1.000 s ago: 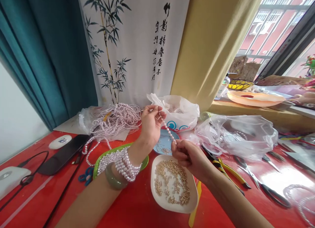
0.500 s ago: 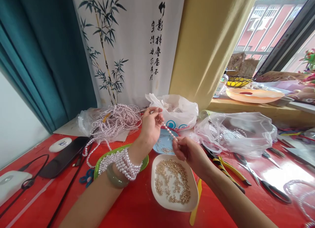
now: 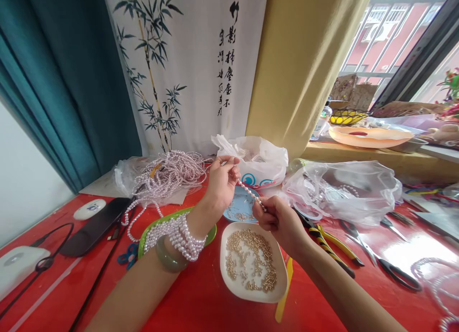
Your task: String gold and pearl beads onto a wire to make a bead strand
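A short strand of pearl beads (image 3: 252,192) stretches between my two hands, slanting down to the right. My left hand (image 3: 223,179) pinches its upper end, and my right hand (image 3: 274,217) is closed on the lower end with a few beads showing past the fingers. Below them sits a white dish (image 3: 224,279) holding small gold beads (image 3: 267,251). Behind the strand is a blue plate (image 3: 233,198) with small loose pieces. Pearl strands (image 3: 184,239) and a green bangle (image 3: 168,258) circle my left wrist, above a green tray (image 3: 212,236).
A heap of pearl strands (image 3: 172,174) lies at the back left. White (image 3: 272,155) and clear (image 3: 376,188) plastic bags stand behind. Pliers (image 3: 333,246), scissors (image 3: 390,270) and a yellow strip (image 3: 285,294) lie right of the dish. A phone (image 3: 95,229) lies left.
My right hand has shifted slightly right along the strand, and more beads show between and beyond the fingers. My left hand holds nearly the same place.
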The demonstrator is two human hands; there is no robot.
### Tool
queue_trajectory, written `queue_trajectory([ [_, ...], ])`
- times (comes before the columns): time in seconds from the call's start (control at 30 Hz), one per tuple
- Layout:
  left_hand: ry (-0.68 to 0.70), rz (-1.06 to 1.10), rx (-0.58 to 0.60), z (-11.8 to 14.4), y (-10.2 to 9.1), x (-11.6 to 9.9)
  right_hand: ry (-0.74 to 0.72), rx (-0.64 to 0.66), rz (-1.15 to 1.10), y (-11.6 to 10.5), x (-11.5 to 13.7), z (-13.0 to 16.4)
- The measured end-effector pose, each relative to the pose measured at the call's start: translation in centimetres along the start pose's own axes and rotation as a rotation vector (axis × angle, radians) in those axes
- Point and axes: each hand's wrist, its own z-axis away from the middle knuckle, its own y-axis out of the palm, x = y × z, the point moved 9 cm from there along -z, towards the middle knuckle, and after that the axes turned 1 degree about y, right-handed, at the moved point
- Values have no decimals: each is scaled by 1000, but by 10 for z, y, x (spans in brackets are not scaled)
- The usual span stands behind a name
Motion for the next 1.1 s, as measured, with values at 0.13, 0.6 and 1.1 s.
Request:
queue_trajectory([
  [0.13,-4,-21,-2,2,1,-1,-60,-3,24,2,6,1],
  [0.6,-52,15,9,9,10,4,-13,-23,57,-4,-3,-2],
  [1.1,-155,64,-35,15,11,11,-79,-56,172,-7,5,0],
])
